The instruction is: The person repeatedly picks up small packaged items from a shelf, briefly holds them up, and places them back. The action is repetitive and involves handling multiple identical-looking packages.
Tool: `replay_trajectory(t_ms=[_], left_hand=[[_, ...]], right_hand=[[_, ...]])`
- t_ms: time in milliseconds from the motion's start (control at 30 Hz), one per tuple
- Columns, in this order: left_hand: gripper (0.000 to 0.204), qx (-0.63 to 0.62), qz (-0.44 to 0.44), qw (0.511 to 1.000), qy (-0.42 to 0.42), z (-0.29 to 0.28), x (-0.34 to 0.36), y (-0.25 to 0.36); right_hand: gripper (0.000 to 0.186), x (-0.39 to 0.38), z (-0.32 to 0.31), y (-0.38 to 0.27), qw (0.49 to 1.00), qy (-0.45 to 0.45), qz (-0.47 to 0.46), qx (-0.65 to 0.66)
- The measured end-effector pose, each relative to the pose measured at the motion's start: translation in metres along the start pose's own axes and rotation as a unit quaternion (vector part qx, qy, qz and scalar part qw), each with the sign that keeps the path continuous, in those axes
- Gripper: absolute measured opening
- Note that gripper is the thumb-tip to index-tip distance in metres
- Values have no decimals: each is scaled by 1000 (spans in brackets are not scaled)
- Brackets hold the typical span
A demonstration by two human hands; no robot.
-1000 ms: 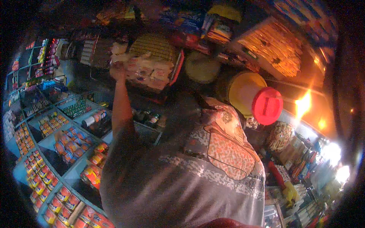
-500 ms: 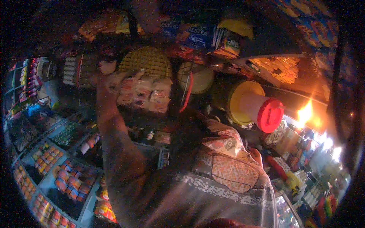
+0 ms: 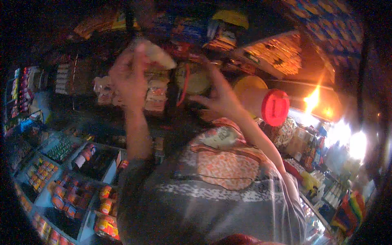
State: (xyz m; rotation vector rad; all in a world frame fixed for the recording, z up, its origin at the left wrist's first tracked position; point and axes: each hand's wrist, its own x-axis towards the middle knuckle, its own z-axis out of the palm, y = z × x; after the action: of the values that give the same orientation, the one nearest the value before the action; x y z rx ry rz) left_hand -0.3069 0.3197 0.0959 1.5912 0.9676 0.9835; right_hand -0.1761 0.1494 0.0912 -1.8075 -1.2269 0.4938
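Note:
My left hand (image 3: 132,71) is raised at the upper left of centre, blurred by motion, its fingers around a pale, flat, packet-like thing (image 3: 157,56). Just below and behind it sit pale packets with reddish print (image 3: 156,94), stacked in rows. Further right, my right hand (image 3: 218,94) reaches up with its fingers apart and nothing in them. It is nearest to a round pale lid (image 3: 195,79) with a red strip (image 3: 185,83) beside it. Right of that hand stands a jar with a red lid (image 3: 275,108), partly behind my right forearm.
Trays of small orange and yellow packs (image 3: 67,196) fill the lower left. An open box of orange sachets (image 3: 279,55) is at the upper right, near a bright flame-like light (image 3: 313,100). Sachet strips (image 3: 326,32) hang above. A rainbow-coloured cloth (image 3: 353,210) lies lower right.
My left hand has lifted from the stacked packets with a pale flat thing in it. My right hand has risen from low at the right into the middle. The view has shifted.

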Motion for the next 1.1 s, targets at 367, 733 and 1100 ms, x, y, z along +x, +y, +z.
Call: replay_trajectory(t_ms=[367,733,1100], left_hand=[[34,-81,176,947,-254,44,-15,50],[19,-295,12,877,-379,109,-20,26],[18,-369,-93,824,-420,132,-59,63]], right_hand=[[50,-3,-11,10,984,109,84,115],[57,-29,-30,10,931,189,97,295],[10,-69,-84,-29,904,410,36,119]])
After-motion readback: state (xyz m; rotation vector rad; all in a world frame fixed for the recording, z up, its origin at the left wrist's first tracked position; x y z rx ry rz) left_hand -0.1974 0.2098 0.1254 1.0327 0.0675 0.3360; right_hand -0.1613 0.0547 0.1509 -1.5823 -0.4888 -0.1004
